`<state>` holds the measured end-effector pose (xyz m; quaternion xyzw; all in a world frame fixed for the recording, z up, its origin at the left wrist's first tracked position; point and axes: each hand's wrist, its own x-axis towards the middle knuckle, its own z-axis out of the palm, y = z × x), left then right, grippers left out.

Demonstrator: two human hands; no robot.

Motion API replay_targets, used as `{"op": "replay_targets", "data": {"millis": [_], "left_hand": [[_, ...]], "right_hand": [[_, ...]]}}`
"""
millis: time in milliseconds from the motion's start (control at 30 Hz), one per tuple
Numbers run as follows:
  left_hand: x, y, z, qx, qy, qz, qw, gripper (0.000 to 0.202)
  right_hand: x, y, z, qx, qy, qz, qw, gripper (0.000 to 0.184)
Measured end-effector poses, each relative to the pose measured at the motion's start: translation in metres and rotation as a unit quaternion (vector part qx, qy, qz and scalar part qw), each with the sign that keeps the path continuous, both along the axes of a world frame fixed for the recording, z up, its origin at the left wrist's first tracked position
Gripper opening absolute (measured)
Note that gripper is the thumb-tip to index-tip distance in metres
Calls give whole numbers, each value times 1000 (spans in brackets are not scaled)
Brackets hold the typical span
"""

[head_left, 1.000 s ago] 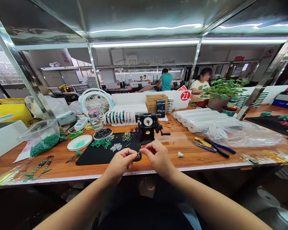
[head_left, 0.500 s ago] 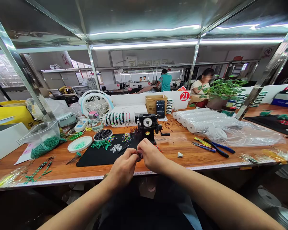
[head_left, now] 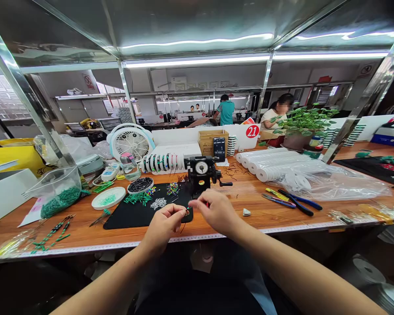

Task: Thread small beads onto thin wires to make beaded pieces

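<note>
My left hand (head_left: 166, 222) is closed in a pinch on a thin dark cord (head_left: 183, 227) above the front edge of the black bead mat (head_left: 128, 215). A small greenish bit, perhaps a bead, shows at the fingertips. Just right of it, my right hand (head_left: 219, 211) is closed too, thumb against the fingers. A speck of red shows by its fingers; what they grip is too small to name. On the mat behind lie green tube beads (head_left: 138, 197), small white beads (head_left: 158, 203) and mixed coloured beads (head_left: 173, 188).
Behind my hands stands a black hand-crank winder (head_left: 202, 173) with a white roll (head_left: 164, 162) wrapped in beaded strands. Pliers (head_left: 297, 202) and a white lump (head_left: 246, 212) lie to the right. Dishes of dark beads (head_left: 140, 184) and green beads (head_left: 108, 197) sit left.
My hands were together at the fingertips; now they are a little apart. The right hand has shifted right, and the small greenish bit and dark cord now show at the left fingertips.
</note>
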<state>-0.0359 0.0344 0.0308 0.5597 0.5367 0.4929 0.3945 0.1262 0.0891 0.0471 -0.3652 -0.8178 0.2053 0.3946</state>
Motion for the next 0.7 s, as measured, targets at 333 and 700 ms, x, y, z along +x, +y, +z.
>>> {"op": "replay_targets", "data": {"millis": [333, 700], "left_hand": [[-3, -4, 4, 44, 86, -34, 995, 14], [-4, 9, -10, 341, 435, -93, 828, 27]], "right_hand": [[-2, -22, -31, 138, -9, 81, 987, 19], [-13, 23, -8, -154, 28, 116, 981, 12]]}}
